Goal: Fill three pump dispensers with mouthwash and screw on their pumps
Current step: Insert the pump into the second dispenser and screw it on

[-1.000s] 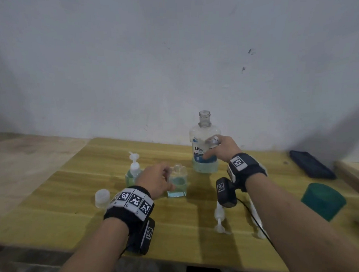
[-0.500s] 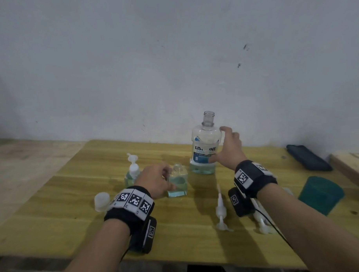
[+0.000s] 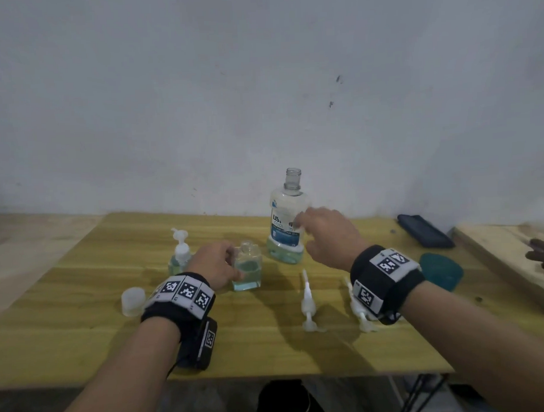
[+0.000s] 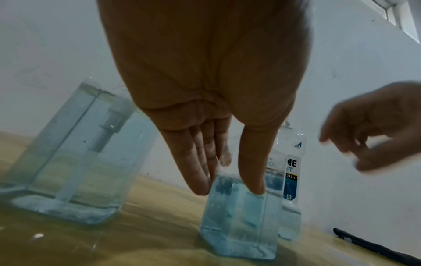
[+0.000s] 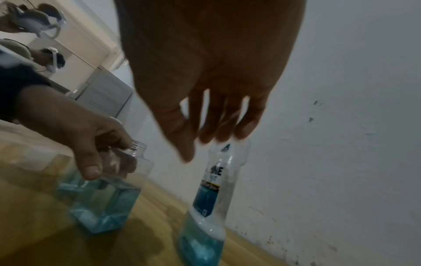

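Note:
A square clear dispenser about half full of blue mouthwash stands mid-table with its neck open. My left hand grips its shoulder between thumb and fingers. The big mouthwash bottle stands uncapped behind it, with a little blue liquid at the bottom. My right hand hovers just in front of the bottle's right side, fingers spread and holding nothing. A second dispenser with its pump on stands at the left. Two loose pumps lie on the table near my right wrist.
A white cap sits at the left front of the wooden table. A teal cup and a dark phone lie at the right. Another person's hand shows at the right edge. A wall runs close behind the table.
My right hand has let go of the mouthwash bottle, which now stands alone, and has drawn back a little. My left hand keeps its hold on the square dispenser.

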Tool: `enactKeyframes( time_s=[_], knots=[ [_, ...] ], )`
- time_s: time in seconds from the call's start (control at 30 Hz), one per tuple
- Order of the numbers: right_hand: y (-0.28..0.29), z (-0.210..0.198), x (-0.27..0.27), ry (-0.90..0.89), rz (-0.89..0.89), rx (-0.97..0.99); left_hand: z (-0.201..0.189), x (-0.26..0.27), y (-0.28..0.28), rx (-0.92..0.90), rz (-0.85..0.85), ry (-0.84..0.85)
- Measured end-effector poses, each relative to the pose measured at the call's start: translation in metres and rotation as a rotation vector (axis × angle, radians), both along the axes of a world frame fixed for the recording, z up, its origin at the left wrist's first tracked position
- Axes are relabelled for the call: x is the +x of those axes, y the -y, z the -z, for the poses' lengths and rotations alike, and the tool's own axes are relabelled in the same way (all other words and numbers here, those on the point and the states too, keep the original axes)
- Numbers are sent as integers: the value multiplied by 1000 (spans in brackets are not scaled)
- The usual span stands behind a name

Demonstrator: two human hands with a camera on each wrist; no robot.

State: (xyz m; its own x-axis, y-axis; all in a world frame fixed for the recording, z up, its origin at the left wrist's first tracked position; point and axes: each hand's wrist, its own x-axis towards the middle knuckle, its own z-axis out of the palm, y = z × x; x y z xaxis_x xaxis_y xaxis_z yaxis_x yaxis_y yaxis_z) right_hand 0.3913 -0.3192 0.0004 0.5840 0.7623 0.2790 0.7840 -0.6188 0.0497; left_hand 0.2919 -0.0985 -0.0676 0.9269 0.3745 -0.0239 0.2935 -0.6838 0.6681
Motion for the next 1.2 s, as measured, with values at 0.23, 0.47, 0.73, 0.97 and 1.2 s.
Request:
enactKeyframes(
  time_s=[0.23, 0.47, 0.73, 0.97, 1.2],
  knots=[
    [-4, 43, -20, -286, -236, -608, -2, -1, 3, 7, -23, -1],
    [-9, 27, -12, -277, -315, -338, -2, 0, 3, 37, -25, 6],
    [-48, -45, -8, -678, -243, 621, -2, 1, 1, 72, -12, 7],
    [-83, -25, -8, -611, -160, 532, 1, 0, 1, 92, -26, 11],
    [-82, -34, -1, -603, -88, 681, 3, 1, -1, 88, -11, 12]
  ],
)
